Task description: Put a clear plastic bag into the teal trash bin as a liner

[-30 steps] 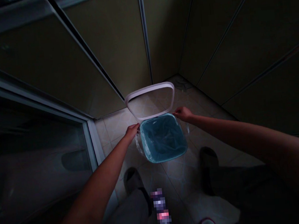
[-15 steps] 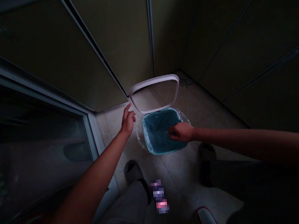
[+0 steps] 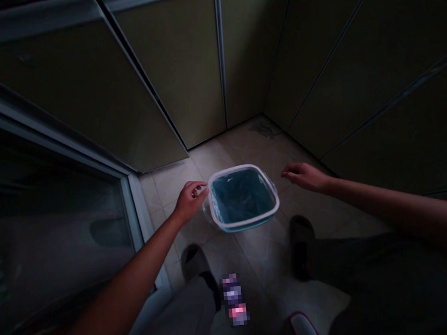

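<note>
Left hand (image 3: 190, 201) loosely curled just beside the white-rimmed plastic bin (image 3: 239, 166) (right hand (image 3: 306, 177) open, farther off)

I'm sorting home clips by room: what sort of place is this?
Probably a corner of a home, perhaps a utility area: beige floor tiles, tall olive cupboard doors, a metal-framed glass panel and a small bag-lined waste bin.

Scene dim overall, soft light with no visible source falling on the beige ceramic floor tiles (image 3: 241, 150), dark olive cabinet doors (image 3: 175, 67) in deep shadow, wide-angle bowing towards the frame edges, and a blocky pixelated patch (image 3: 234, 299) low in frame.
</note>
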Demonstrator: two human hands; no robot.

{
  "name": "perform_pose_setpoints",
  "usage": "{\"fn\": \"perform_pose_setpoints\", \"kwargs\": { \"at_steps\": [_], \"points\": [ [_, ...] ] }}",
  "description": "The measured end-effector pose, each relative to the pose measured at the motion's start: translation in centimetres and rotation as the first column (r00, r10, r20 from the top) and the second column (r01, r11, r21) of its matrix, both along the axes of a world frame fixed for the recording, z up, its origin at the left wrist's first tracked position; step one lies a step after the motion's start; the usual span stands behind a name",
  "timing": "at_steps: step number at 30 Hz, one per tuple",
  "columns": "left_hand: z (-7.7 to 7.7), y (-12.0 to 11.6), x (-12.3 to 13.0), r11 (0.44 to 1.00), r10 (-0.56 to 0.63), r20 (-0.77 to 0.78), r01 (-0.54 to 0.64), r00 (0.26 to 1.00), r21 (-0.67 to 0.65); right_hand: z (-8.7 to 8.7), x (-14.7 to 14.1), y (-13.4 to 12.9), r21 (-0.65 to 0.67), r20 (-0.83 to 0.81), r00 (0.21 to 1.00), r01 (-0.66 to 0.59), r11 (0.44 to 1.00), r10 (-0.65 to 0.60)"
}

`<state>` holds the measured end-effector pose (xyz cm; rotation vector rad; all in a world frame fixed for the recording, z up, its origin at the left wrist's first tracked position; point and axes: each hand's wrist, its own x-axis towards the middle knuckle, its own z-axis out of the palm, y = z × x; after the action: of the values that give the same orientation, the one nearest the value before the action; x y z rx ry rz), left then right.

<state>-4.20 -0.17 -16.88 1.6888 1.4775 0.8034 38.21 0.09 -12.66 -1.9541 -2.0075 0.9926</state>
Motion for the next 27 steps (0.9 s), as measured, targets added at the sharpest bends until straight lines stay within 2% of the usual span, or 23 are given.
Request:
{"fn": "perform_pose_setpoints", "kwargs": {
  "at_steps": [2,4,7,9,15,18,20,22,24,25,27],
  "points": [
    [-0.7,-1.7,-0.4,0.990,-0.129,-0.184,0.137,0.974,0.029,-0.2,-0.8,-1.0,0.009,0.033,0.994,-0.106,0.994,0.105],
    [-1.6,-3.1,-0.4,0.976,-0.207,-0.294,0.219,0.933,0.006,-0.6,-2.0,-1.9,-0.003,0.114,0.969,-0.222,0.975,0.221],
    [-2.9,-4.4,-0.1,0.959,-0.280,-0.395,0.278,0.875,-0.063,-1.5,-3.4,-2.9,-0.029,0.241,0.898,-0.373,0.928,0.368],
    [-3.6,-4.7,0.0,0.951,-0.309,-0.428,0.283,0.849,-0.125,-2.2,-3.6,-3.2,-0.047,0.293,0.861,-0.420,0.906,0.415],
    [-4.0,-4.4,-1.2,0.931,-0.366,-0.394,0.324,0.843,-0.171,-3.7,-2.9,-2.8,-0.119,0.320,0.883,-0.323,0.939,0.344],
    [-3.8,-4.3,-1.6,0.930,-0.366,-0.399,0.311,0.841,-0.197,-3.6,-2.7,-2.5,-0.160,0.360,0.878,-0.276,0.948,0.316],
    [-3.6,-4.3,-1.6,0.933,-0.354,-0.404,0.286,0.844,-0.218,-3.2,-2.9,-2.4,-0.116,0.387,0.864,-0.302,0.946,0.323],
    [-3.5,-4.2,-1.4,0.936,-0.339,-0.396,0.264,0.853,-0.233,-2.9,-3.8,-2.6,-0.010,0.369,0.841,-0.423,0.906,0.396],
    [-3.2,-4.2,-1.2,0.935,-0.332,-0.364,0.251,0.870,-0.252,-3.1,-5.9,-2.6,0.072,0.319,0.793,-0.567,0.821,0.520],
    [-3.0,-4.2,-1.1,0.933,-0.326,-0.342,0.241,0.881,-0.269,-3.5,-7.3,-2.5,0.075,0.288,0.763,-0.620,0.781,0.579],
    [-2.6,-4.1,-0.9,0.928,-0.300,-0.295,0.206,0.907,-0.311,-5.0,-10.9,-2.2,-0.011,0.203,0.750,-0.641,0.768,0.629]
  ]
}}
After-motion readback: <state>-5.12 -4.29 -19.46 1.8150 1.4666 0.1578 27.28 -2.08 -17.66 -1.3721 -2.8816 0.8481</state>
